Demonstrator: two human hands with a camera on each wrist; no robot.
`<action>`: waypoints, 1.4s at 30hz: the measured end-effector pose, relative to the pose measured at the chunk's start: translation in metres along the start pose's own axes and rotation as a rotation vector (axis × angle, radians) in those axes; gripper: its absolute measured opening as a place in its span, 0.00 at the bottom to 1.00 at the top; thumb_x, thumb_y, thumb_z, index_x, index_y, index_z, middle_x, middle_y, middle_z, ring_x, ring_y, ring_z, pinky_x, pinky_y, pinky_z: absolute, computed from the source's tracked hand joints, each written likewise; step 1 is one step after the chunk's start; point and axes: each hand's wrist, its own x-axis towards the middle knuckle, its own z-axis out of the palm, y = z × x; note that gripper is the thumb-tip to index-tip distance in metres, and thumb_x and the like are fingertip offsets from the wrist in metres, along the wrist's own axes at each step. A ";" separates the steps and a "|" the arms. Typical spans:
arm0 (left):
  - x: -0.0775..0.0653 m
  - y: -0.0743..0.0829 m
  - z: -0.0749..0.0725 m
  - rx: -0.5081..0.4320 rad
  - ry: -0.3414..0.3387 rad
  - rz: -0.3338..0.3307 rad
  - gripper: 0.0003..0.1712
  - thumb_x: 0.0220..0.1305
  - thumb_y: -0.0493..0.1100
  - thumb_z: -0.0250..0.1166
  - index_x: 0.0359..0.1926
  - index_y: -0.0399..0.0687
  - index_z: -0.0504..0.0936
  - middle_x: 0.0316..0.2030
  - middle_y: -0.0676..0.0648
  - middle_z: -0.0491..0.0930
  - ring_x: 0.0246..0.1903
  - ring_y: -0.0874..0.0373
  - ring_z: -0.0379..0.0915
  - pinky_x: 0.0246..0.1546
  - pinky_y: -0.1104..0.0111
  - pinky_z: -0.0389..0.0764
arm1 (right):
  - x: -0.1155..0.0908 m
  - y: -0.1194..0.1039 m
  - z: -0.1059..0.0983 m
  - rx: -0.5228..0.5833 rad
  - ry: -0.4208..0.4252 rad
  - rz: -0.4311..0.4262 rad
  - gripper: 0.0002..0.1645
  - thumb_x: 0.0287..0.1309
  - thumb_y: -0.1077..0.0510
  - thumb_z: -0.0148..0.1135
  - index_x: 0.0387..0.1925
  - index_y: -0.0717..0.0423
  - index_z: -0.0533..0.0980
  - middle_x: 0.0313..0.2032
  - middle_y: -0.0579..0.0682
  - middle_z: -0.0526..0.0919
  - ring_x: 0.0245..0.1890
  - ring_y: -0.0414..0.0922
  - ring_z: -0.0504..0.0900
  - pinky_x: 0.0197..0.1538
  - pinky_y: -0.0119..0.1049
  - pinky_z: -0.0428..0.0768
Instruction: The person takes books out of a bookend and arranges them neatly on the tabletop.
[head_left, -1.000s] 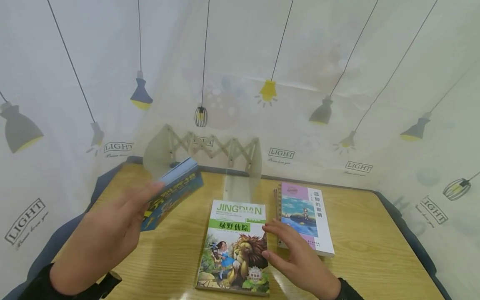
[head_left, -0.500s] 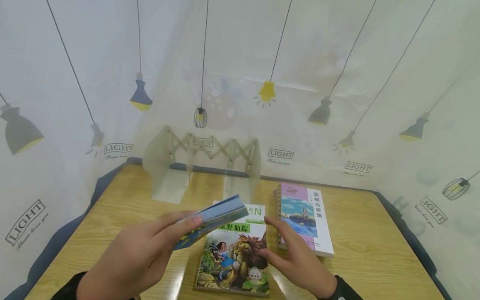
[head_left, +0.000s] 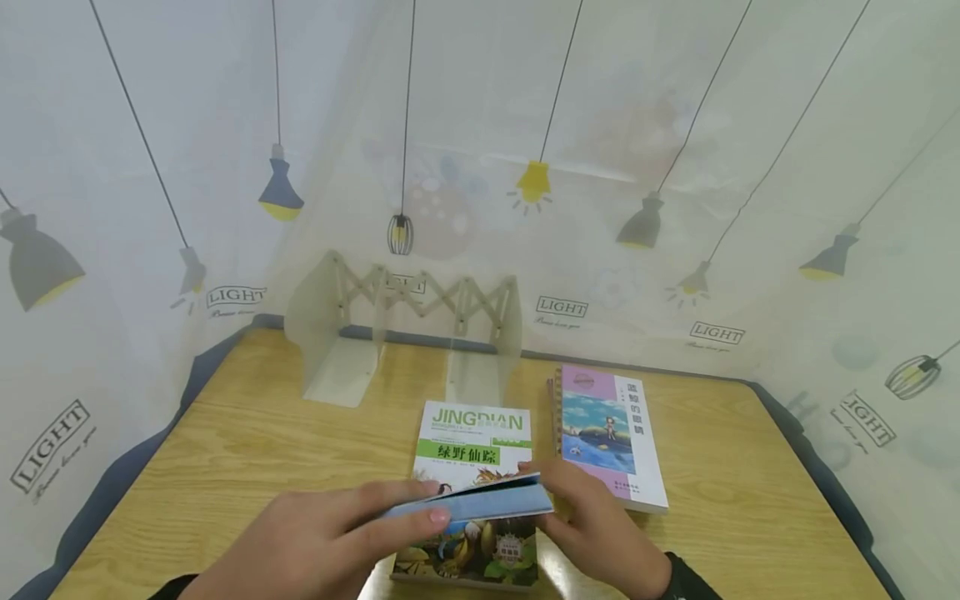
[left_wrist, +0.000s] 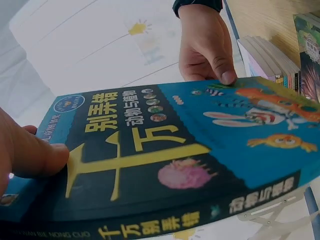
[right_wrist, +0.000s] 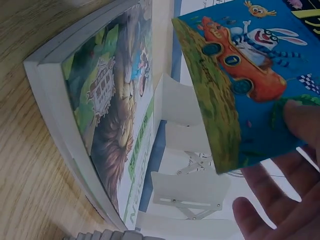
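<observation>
A blue children's book (head_left: 495, 502) with a cartoon cover is held level above the table, its page edges facing the head camera. My left hand (head_left: 307, 537) grips one end; in the left wrist view the left thumb (left_wrist: 50, 160) presses on the cover. At the other end is my right hand (head_left: 600, 521), whose thumb (right_wrist: 305, 120) lies on the cover in the right wrist view, with the fingers behind the book. Below it, a paperback (head_left: 468, 429) with a lion and a girl on its cover lies on top of another book, partly hidden by the blue one.
Right of the lion paperback, a pink-and-white book (head_left: 600, 433) lies over a spiral-bound one. A white expandable bookend (head_left: 423, 292) stands at the back of the wooden table (head_left: 247, 400). Curtains (head_left: 480, 108) printed with lamps enclose the table on several sides.
The left hand has brought the blue book rightward and toward me, over the lion paperback, turning it level. The right hand, earlier beside the paperback, now holds the book's other end.
</observation>
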 end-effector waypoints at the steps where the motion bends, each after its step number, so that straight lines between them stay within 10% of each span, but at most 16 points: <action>1: 0.000 0.000 0.000 -0.005 0.001 0.000 0.24 0.80 0.50 0.41 0.69 0.56 0.69 0.56 0.53 0.81 0.21 0.78 0.50 0.22 0.89 0.47 | 0.000 0.000 0.001 -0.026 0.016 -0.030 0.35 0.58 0.71 0.66 0.61 0.37 0.75 0.58 0.42 0.80 0.58 0.45 0.79 0.56 0.41 0.81; 12: 0.004 -0.012 0.006 0.032 0.151 0.052 0.23 0.79 0.47 0.50 0.67 0.46 0.72 0.54 0.45 0.81 0.34 0.62 0.83 0.26 0.86 0.70 | -0.011 -0.003 0.002 0.106 0.108 -0.098 0.17 0.61 0.66 0.65 0.49 0.45 0.80 0.39 0.46 0.86 0.38 0.39 0.85 0.35 0.32 0.83; 22: 0.014 -0.028 0.007 0.308 0.239 -0.047 0.24 0.80 0.47 0.44 0.66 0.43 0.75 0.63 0.39 0.74 0.58 0.47 0.75 0.55 0.68 0.75 | -0.015 0.004 0.008 0.330 0.117 0.034 0.20 0.63 0.65 0.63 0.56 0.58 0.81 0.38 0.54 0.88 0.32 0.41 0.85 0.30 0.35 0.83; 26: 0.009 -0.037 0.009 0.328 0.195 -0.160 0.28 0.79 0.50 0.39 0.69 0.43 0.72 0.67 0.38 0.70 0.62 0.45 0.70 0.64 0.64 0.69 | -0.017 0.005 0.008 0.367 0.100 0.193 0.19 0.65 0.62 0.62 0.57 0.61 0.80 0.29 0.54 0.82 0.24 0.37 0.77 0.25 0.35 0.75; 34: -0.001 -0.053 0.015 0.316 0.163 -0.216 0.33 0.57 0.35 0.55 0.67 0.46 0.74 0.64 0.41 0.74 0.58 0.47 0.75 0.49 0.52 0.82 | -0.020 0.012 0.016 0.593 0.010 0.633 0.27 0.68 0.56 0.61 0.60 0.71 0.74 0.38 0.54 0.86 0.31 0.39 0.84 0.32 0.36 0.84; 42: -0.005 -0.060 0.023 0.320 0.148 -0.225 0.39 0.47 0.26 0.56 0.65 0.45 0.76 0.61 0.43 0.76 0.58 0.48 0.75 0.47 0.55 0.82 | -0.028 0.024 0.036 0.701 0.015 0.741 0.27 0.69 0.57 0.60 0.57 0.79 0.73 0.41 0.60 0.88 0.35 0.41 0.87 0.32 0.33 0.85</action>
